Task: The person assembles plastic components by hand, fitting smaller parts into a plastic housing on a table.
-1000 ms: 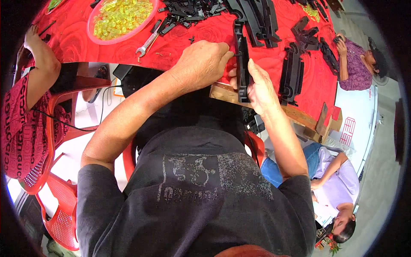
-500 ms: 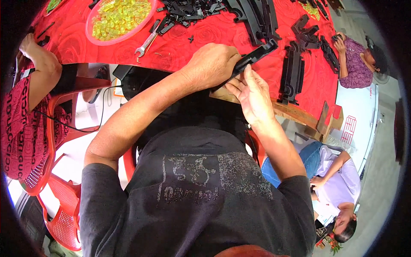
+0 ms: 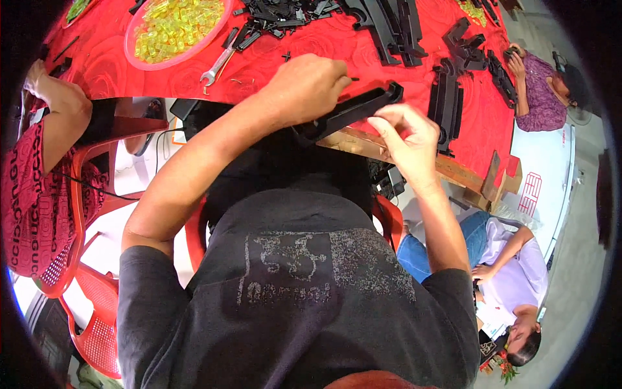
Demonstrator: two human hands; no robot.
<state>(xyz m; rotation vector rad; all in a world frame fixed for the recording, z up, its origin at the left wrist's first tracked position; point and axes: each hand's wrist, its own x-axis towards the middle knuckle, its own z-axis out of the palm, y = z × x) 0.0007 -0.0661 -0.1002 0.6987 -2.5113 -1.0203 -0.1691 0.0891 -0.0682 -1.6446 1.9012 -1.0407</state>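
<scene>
A long black plastic trough-shaped part [image 3: 360, 107] lies slanted across the table's near edge, its hollow side facing up. My left hand [image 3: 310, 87] is above its left end, fingers curled together. A tiny dark sliver [image 3: 354, 79] shows at those fingertips, too small to name. At the part's right side, my right hand [image 3: 409, 135] has thumb and fingers pinched close to its rim. Whatever may be between them is hidden.
On the red-covered table [image 3: 259, 76] are a pink basin [image 3: 131, 50] of yellow clear pieces, a wrench [image 3: 216, 67], a heap of small black parts [image 3: 275, 19] and larger black housings [image 3: 446, 107]. One co-worker [image 3: 541, 91] handles something at right; another person [image 3: 518, 266] sits nearer.
My left hand has let go of the black part and risen slightly left. The part has settled lower at the table edge. My right hand has moved right and its fingers have closed into a pinch.
</scene>
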